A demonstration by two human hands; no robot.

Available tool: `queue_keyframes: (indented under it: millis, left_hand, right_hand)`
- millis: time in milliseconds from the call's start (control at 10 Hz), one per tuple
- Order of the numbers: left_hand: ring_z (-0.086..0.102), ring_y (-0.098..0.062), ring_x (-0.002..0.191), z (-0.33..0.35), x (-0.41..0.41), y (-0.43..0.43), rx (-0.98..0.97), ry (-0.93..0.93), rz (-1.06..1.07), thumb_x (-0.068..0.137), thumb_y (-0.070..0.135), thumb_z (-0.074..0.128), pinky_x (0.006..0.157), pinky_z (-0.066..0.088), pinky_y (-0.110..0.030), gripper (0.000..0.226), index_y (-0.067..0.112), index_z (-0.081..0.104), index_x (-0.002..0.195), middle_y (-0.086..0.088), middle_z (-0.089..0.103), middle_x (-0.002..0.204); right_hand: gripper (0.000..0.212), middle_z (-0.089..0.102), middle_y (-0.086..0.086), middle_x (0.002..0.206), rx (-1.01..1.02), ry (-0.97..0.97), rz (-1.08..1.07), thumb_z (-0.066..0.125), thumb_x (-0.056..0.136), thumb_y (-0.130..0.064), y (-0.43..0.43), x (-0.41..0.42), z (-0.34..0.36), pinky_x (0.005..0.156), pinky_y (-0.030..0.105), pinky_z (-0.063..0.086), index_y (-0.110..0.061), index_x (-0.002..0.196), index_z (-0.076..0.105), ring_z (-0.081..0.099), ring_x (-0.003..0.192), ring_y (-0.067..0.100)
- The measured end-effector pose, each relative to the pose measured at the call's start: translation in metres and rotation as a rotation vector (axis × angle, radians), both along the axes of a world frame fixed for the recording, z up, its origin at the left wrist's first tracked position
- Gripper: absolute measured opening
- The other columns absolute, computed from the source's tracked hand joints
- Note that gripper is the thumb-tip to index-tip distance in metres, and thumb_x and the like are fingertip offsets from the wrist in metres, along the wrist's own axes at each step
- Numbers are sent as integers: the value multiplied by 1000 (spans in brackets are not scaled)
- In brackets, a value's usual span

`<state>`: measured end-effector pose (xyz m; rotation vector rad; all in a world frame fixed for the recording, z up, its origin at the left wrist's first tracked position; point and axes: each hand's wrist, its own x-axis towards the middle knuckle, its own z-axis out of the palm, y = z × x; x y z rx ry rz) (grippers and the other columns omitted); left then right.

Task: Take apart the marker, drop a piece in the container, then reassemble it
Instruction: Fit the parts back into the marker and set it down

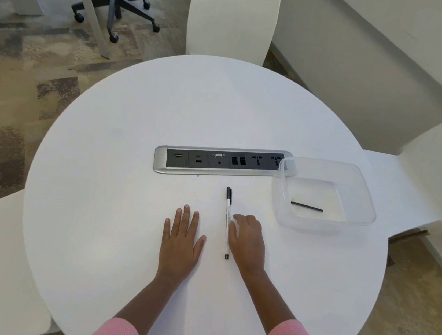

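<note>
I see the marker [227,222] lying on the bench [135,128], just left of my right hand [246,241], whose fingers [234,226] curl loosely, grasping nothing; left hand [180,242] lies flat, released.

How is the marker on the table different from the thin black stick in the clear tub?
The marker lies on the bare table, pointing away from the person; the black stick lies crosswise inside the container. The marker is longer, thicker and mostly white; the stick is all black. Both lie flat.
</note>
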<state>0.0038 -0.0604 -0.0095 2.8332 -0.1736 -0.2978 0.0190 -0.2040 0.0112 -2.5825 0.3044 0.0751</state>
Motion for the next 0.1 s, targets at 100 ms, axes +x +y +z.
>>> queue_keyframes:
  millis: [100]
  left_hand:
    - [45,-41,125,-3,6,-1,-44,-70,6,89,35,36,98,36,-58,54,3,49,130,-22,46,138]
  right_hand:
    - [29,58,20,119,-101,-88,68,50,90,-10,-7,1,1,88,42,49,-1,117,56,54,111,35]
